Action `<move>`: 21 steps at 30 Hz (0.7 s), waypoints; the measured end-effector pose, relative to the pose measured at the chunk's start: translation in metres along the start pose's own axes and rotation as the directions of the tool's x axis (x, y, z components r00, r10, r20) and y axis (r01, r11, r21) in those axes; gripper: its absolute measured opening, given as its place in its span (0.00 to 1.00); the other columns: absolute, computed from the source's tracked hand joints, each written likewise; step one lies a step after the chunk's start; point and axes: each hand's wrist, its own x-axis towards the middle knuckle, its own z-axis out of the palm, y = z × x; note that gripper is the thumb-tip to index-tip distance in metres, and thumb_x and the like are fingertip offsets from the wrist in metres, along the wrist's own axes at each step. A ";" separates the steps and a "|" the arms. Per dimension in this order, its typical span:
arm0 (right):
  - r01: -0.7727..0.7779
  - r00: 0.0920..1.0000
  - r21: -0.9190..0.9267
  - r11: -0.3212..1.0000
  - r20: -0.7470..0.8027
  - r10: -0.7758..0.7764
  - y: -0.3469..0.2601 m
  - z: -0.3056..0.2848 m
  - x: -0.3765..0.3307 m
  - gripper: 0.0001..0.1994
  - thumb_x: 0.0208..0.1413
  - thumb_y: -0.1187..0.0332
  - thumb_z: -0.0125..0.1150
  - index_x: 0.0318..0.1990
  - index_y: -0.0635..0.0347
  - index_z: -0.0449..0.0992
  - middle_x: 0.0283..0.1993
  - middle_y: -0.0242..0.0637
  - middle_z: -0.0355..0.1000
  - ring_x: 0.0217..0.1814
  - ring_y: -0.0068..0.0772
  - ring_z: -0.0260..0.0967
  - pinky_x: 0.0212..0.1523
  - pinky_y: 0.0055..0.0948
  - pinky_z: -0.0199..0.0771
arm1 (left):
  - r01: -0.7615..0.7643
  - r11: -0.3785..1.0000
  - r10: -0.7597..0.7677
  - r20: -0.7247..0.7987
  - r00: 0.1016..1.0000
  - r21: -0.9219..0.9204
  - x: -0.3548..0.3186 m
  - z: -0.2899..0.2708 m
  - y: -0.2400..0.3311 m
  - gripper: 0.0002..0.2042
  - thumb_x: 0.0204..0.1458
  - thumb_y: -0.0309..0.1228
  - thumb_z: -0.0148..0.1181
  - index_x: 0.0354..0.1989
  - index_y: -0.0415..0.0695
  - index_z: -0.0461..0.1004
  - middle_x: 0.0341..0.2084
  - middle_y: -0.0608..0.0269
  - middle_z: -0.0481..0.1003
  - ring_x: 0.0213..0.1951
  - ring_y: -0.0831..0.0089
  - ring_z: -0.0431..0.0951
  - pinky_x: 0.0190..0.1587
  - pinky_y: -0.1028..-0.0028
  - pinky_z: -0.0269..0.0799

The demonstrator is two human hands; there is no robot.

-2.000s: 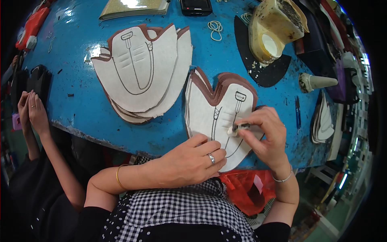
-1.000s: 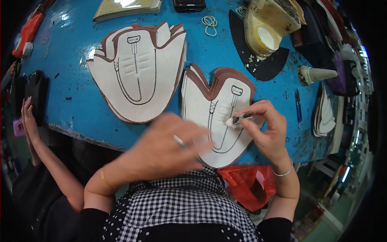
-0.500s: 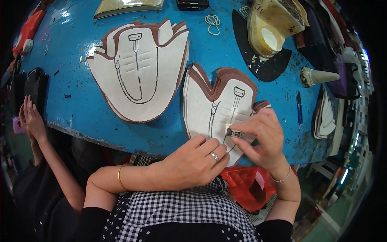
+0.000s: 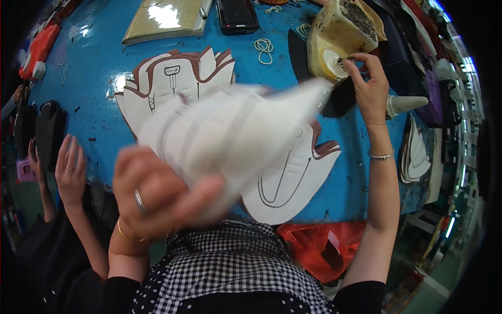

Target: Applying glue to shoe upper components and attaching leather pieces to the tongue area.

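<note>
White panel is gripped by left hand; right hand pinches a small object at yellowish pot.

The left hand is showing blurred, and so is the piece it is holding, whose striped markings are smearing. That piece is covering the near part of the left stack and the far left of the right stack. Between the right hand's fingertips, a dark bit is showing too small to tell. The far edge is cutting off the notebook and the device. The tub is hiding some of the black pad.
</note>
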 end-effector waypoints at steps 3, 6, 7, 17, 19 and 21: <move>0.090 0.996 -0.110 0.990 0.005 -0.090 0.000 -0.007 -0.005 0.09 0.56 0.66 0.70 0.40 0.60 0.79 0.38 0.28 0.74 0.38 0.23 0.69 0.41 0.26 0.70 | 0.093 0.992 -0.101 0.087 0.991 0.083 -0.016 0.010 -0.037 0.20 0.35 0.32 0.74 0.43 0.56 0.83 0.25 0.73 0.65 0.29 0.71 0.70 0.37 0.67 0.67; -0.027 1.000 -0.034 0.999 0.011 0.027 -0.014 -0.019 -0.014 0.09 0.57 0.67 0.69 0.40 0.62 0.79 0.39 0.30 0.76 0.40 0.22 0.71 0.43 0.24 0.71 | 0.269 0.963 -0.241 0.357 0.902 -0.031 -0.013 0.018 -0.029 0.20 0.38 0.34 0.74 0.43 0.53 0.81 0.31 0.69 0.70 0.34 0.68 0.73 0.42 0.66 0.67; -0.150 0.988 0.228 0.962 0.016 0.151 -0.019 -0.022 -0.022 0.08 0.58 0.69 0.67 0.40 0.63 0.78 0.39 0.32 0.77 0.40 0.22 0.72 0.44 0.22 0.71 | 0.273 0.961 -0.242 0.363 0.900 -0.036 -0.014 0.025 -0.023 0.20 0.38 0.34 0.74 0.43 0.53 0.81 0.31 0.69 0.70 0.34 0.68 0.73 0.42 0.66 0.67; -0.182 0.856 0.321 0.930 0.517 -0.011 -0.105 -0.031 -0.115 0.08 0.49 0.74 0.71 0.37 0.60 0.79 0.36 0.32 0.78 0.36 0.27 0.72 0.43 0.27 0.69 | 0.070 0.845 0.129 0.330 0.935 -0.529 -0.030 0.077 0.060 0.20 0.43 0.37 0.68 0.44 0.40 0.77 0.45 0.61 0.73 0.48 0.65 0.75 0.50 0.65 0.70; 0.050 0.880 0.256 0.965 0.446 -0.164 -0.104 -0.022 -0.112 0.10 0.45 0.73 0.74 0.36 0.57 0.80 0.33 0.31 0.77 0.34 0.33 0.71 0.40 0.31 0.67 | 0.072 0.850 0.130 0.340 0.932 -0.521 -0.029 0.076 0.060 0.19 0.44 0.38 0.69 0.43 0.42 0.78 0.45 0.62 0.75 0.47 0.66 0.75 0.50 0.66 0.70; 0.062 0.896 0.217 0.974 0.418 -0.151 -0.099 -0.017 -0.110 0.11 0.44 0.72 0.75 0.36 0.57 0.80 0.32 0.32 0.77 0.33 0.33 0.70 0.39 0.31 0.67 | 0.073 0.856 0.130 0.349 0.928 -0.512 -0.028 0.075 0.060 0.18 0.46 0.39 0.70 0.42 0.43 0.79 0.45 0.62 0.76 0.46 0.67 0.76 0.49 0.67 0.71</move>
